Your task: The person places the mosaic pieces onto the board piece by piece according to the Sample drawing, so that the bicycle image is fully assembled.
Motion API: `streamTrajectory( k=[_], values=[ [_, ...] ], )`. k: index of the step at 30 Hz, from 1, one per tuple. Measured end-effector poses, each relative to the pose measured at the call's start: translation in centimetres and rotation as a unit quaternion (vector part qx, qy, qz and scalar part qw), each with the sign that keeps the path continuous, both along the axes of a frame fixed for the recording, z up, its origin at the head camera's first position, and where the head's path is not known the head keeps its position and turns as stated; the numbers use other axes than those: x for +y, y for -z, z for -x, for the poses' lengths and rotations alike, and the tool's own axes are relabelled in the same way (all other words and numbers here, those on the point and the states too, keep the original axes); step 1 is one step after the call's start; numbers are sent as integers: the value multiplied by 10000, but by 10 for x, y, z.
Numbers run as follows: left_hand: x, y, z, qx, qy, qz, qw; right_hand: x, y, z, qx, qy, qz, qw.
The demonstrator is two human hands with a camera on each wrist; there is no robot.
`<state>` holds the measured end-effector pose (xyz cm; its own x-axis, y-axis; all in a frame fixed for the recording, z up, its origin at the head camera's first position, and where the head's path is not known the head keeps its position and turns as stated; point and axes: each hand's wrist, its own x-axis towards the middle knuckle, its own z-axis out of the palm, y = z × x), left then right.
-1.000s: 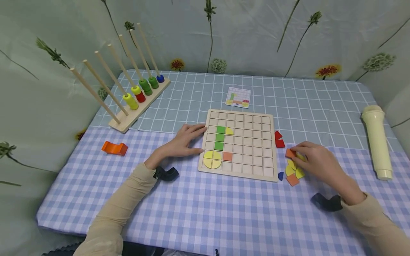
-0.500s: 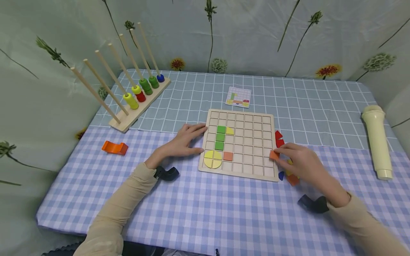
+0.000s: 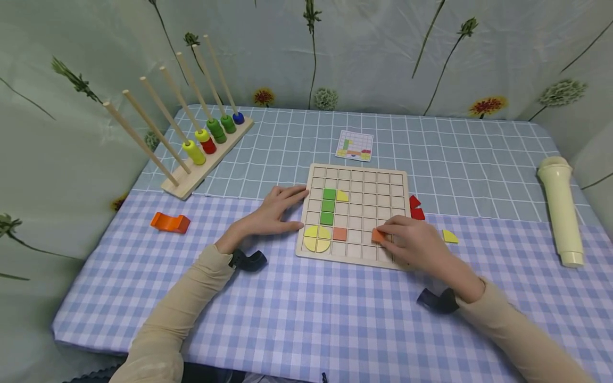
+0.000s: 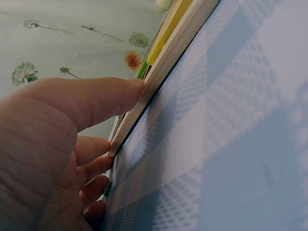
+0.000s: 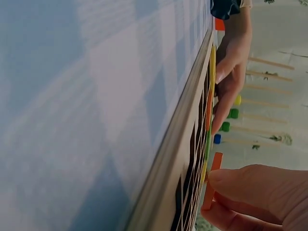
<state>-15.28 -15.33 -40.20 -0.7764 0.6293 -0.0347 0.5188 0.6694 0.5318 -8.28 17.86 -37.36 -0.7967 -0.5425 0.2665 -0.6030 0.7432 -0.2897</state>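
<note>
A wooden grid board lies on the table, holding green squares, yellow quarter pieces and one orange square. At its left edge rests my left hand, fingers spread; the left wrist view shows the thumb and fingertips of this hand against the board's side. My right hand pinches an orange square over the lower right of the board. In the right wrist view the held square stands tilted above the grid, between thumb and fingers.
Red pieces lie right of the board, a yellow quarter farther right. Behind the board is a pattern card. A peg stand with coloured rings and an orange block are at left, a cream cylinder at far right.
My right hand has picked the orange square from the loose pieces and carried it left over the board. My left hand has stayed at the board's edge.
</note>
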Motion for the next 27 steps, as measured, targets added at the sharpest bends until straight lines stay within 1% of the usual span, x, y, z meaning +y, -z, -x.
streamTrajectory(
  k=[6, 11, 14, 18, 21, 27],
  values=[
    [0, 1, 1, -48, -17, -3, 10000, -12, 1, 2, -186, -4, -117, 9998],
    [0, 1, 1, 0, 12, -34, 10000, -21, 1, 4, -164, -133, -211, 9996],
    [0, 1, 1, 11, 16, -36, 10000, -27, 1, 5, -179, -134, -260, 9994],
    [0, 1, 1, 19, 22, -37, 10000, -33, 0, 5, -331, -43, -311, 9990],
    [0, 1, 1, 32, 26, -23, 10000, -35, 0, 5, -374, -18, -321, 9988],
    [0, 0, 1, 15, 4, -37, 10000, -38, 0, 8, -352, -103, -264, 9990]
  ],
)
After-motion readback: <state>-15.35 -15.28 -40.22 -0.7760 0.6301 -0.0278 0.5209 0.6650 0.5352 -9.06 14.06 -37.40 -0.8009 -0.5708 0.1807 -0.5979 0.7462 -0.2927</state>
